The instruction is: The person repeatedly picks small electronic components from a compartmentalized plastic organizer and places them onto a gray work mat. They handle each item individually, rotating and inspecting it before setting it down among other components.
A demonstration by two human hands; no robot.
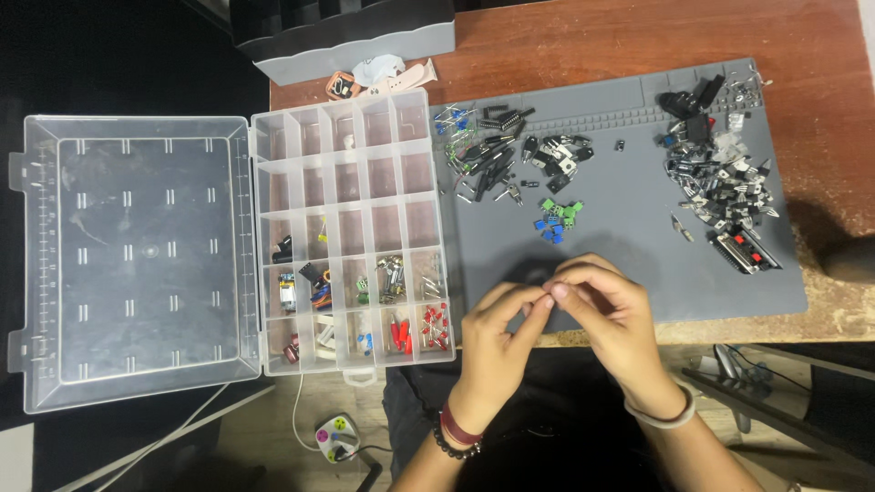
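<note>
Low in the frame's centre, the left hand (499, 333) and right hand (609, 305) meet fingertip to fingertip, pinching something too small to tell. They hover over the grey mat (629, 264), right of the open parts box (351, 228)

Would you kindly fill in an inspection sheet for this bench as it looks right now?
Surface: wooden table with a grey mat on it.
Job's things: clear organiser box with its lid open flat to the left; lower compartments hold small parts, upper ones look bare.
Clutter: black parts, green and blue blocks and a mixed heap on the mat; grey tray at the back edge.
Hands: left hand and right hand meet fingertip to fingertip over the mat's near edge; whatever they pinch is too small to tell.
Cables: white cable below the box.
Surroundings: dark floor; a small round gadget lies there.
</note>
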